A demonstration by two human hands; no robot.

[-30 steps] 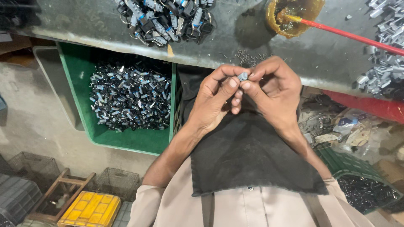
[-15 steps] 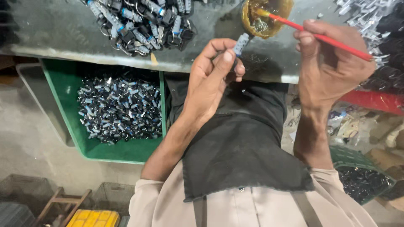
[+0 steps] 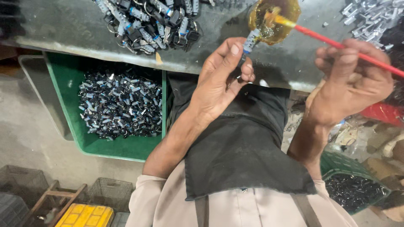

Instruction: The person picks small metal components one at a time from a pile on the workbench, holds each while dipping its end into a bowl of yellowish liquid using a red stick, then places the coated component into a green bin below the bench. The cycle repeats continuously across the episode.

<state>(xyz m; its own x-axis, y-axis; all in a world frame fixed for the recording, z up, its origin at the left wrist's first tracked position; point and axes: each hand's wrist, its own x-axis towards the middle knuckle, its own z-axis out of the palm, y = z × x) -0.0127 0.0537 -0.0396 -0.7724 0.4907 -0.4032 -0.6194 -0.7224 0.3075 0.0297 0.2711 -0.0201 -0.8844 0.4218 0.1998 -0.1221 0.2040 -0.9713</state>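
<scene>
The left hand [image 3: 221, 82] pinches a small silver part [image 3: 251, 40] between thumb and fingertips, fingers closed round it, and holds it up at the edge of a shallow dish [image 3: 273, 21] of amber liquid on the grey tabletop [image 3: 75, 29]. The right hand [image 3: 351, 80] is closed round a red brush [image 3: 336, 43], whose yellowish tip lies in the dish just beside the part. The brush handle runs out past the right hand toward the frame's right edge.

On the tabletop left of the dish lies a heap [image 3: 147, 23] of dark and silver parts with rings, and at the top right a scatter of bright metal pieces [image 3: 370, 17]. Below the tabletop edge, to the left of the left forearm, a green bin [image 3: 122, 147] holds many small dark and silver parts. A black apron [image 3: 240, 147] covers the lap between the arms. A second green basket [image 3: 349, 185] of dark parts sits low right, under the right forearm. At the bottom left stand wire crates [image 3: 21, 185], a wooden frame and a yellow case [image 3: 84, 216].
</scene>
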